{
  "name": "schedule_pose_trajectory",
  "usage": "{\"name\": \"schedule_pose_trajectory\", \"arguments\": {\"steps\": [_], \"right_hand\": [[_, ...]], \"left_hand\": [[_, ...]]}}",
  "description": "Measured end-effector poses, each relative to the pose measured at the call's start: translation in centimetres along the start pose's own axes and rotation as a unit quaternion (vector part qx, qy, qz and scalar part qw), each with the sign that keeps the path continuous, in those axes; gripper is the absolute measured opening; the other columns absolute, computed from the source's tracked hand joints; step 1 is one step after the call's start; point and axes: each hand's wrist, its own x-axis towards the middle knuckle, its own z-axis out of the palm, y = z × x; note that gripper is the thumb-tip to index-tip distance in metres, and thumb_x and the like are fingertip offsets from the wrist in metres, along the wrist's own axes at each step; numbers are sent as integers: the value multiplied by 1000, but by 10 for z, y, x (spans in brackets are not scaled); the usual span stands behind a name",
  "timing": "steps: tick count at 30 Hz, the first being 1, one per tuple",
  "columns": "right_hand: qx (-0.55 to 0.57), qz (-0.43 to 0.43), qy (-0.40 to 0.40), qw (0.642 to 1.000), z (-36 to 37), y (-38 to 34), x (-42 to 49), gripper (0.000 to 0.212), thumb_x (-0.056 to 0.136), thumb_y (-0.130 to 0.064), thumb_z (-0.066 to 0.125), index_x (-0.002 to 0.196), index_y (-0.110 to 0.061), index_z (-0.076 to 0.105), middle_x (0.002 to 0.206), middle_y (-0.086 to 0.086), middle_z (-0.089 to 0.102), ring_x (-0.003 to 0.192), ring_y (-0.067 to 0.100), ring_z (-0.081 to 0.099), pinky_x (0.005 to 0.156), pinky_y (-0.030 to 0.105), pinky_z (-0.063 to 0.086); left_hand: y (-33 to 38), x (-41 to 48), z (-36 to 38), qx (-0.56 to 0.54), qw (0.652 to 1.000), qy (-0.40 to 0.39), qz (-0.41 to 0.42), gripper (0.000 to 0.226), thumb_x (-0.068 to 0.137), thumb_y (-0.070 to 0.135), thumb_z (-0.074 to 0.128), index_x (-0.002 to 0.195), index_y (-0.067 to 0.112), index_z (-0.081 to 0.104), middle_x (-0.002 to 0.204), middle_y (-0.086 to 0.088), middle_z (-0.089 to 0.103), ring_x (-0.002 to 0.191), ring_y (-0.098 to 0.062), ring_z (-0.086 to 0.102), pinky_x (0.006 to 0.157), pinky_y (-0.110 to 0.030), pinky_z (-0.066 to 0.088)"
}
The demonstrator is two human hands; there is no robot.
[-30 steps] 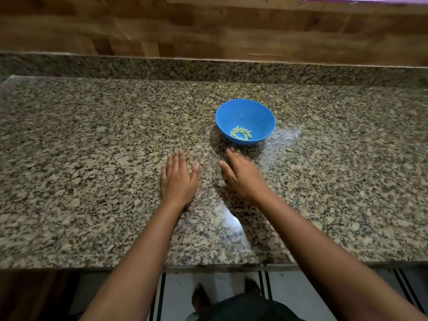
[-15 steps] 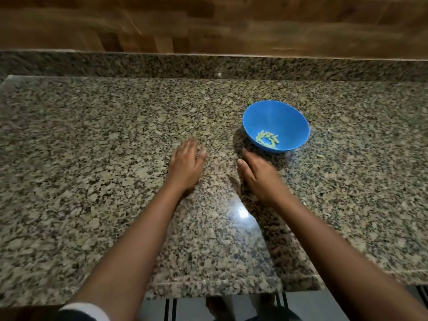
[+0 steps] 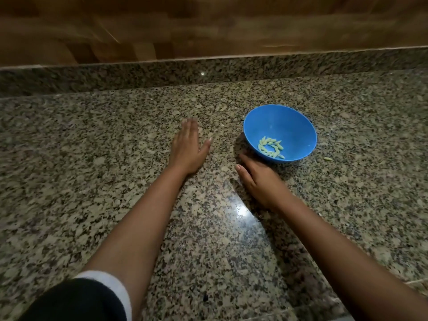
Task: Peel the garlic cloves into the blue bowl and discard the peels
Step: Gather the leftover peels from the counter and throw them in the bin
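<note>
Both hands have slid farther across the speckled granite counter (image 3: 92,181); left hand (image 3: 188,149) lies flat, fingers straight, right hand (image 3: 259,179) flat too, touching the round blue bowl (image 3: 289,121) of peeled garlic cloves (image 3: 270,147); one stray clove (image 3: 327,159) lies right of it

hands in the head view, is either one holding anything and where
Nothing is held. The left hand lies flat on the granite counter with straight fingers. The right hand rests open beside the blue bowl, gripping nothing.
</note>
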Motion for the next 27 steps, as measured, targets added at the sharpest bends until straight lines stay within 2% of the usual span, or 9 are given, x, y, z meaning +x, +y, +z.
{"name": "schedule_pose_trajectory", "arguments": {"steps": [3, 8, 13, 16, 19, 21, 24, 27], "right_hand": [[-1, 2, -3, 1000, 0, -1, 1, 56, 98, -48, 28, 145, -18, 31, 147, 9, 39, 133, 24, 38, 106, 38, 36], [-2, 2, 6, 1000, -2, 8, -4, 48, 97, -48, 30, 128, -16, 46, 122, 11, 57, 112, 29, 54, 89, 40, 46], [-42, 18, 15, 999, -2, 19, -11, 52, 98, -45, 32, 138, -13, 41, 133, 12, 53, 119, 28, 50, 95, 39, 44], [-54, 13, 15, 998, -2, 20, -11, 51, 98, -45, 31, 135, -13, 44, 129, 12, 56, 115, 28, 52, 91, 37, 45], [-41, -3, 26, 999, -2, 23, -16, 50, 98, -43, 33, 133, -11, 46, 125, 15, 58, 113, 31, 54, 91, 41, 46], [-34, -13, 40, 999, -4, 24, -21, 48, 97, -46, 32, 125, -12, 52, 115, 15, 62, 104, 32, 58, 85, 44, 48], [-35, -20, 57, 998, -9, 29, -30, 45, 95, -46, 29, 99, -10, 55, 90, 12, 62, 84, 31, 58, 72, 41, 47], [-46, -30, 65, 996, -15, 34, -39, 45, 94, -45, 29, 96, -8, 55, 88, 12, 61, 83, 30, 57, 72, 39, 45]], "left_hand": [[-1, 17, 0, 42, 999, -29, -8, 72, 96, 58, 13, 150, 12, -1, 158, -8, -4, 145, -22, -6, 117, -40, -2], [4, 9, 4, 69, 991, -59, 95, 63, 99, 52, 13, 150, 16, 5, 158, -4, 3, 145, -17, -1, 115, -36, -3], [17, 37, 5, 34, 991, -56, 115, 65, 99, 50, 20, 151, 18, -1, 159, -2, -1, 146, -16, -1, 116, -38, 1], [30, 44, 9, 66, 983, -87, 148, 58, 100, 47, 17, 151, 19, 8, 159, 0, 6, 146, -14, 2, 116, -38, 0], [33, 23, 13, 78, 977, -84, 177, 57, 100, 44, 15, 151, 18, 11, 158, 0, 7, 146, -14, 3, 117, -36, 2], [35, 0, 13, 82, 976, -81, 183, 57, 100, 44, 15, 151, 17, 10, 158, -1, 6, 145, -13, 2, 117, -34, 1], [47, -39, 13, 62, 971, -108, 205, 60, 99, 47, 13, 150, 14, 16, 158, -2, 10, 145, -13, 4, 115, -32, -1], [48, -49, 9, 2, 980, -96, 174, 58, 100, 47, 17, 150, 17, 15, 157, 0, 10, 145, -13, 5, 113, -30, -1]]}}
